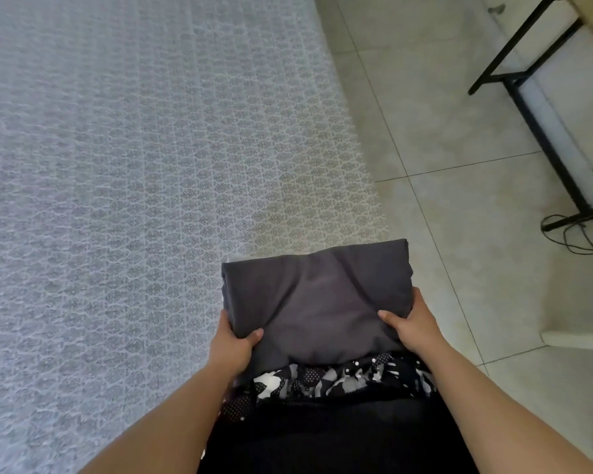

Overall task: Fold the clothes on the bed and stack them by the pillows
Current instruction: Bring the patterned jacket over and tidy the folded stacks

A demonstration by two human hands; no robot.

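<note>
A folded dark grey garment (315,295) is held in front of my body, over the near right corner of the bed (117,165). My left hand (235,343) grips its left near edge, thumb on top and fingers underneath. My right hand (413,323) grips the right near edge the same way. Beneath the grey piece, against my body, lies a black garment with a white and grey print (339,374). No pillows are in view.
The bed is covered by a pale patterned spread with nothing else on it. To the right is a tiled floor (459,131). A black metal frame (541,138) and a loose black cable (575,234) stand at the far right.
</note>
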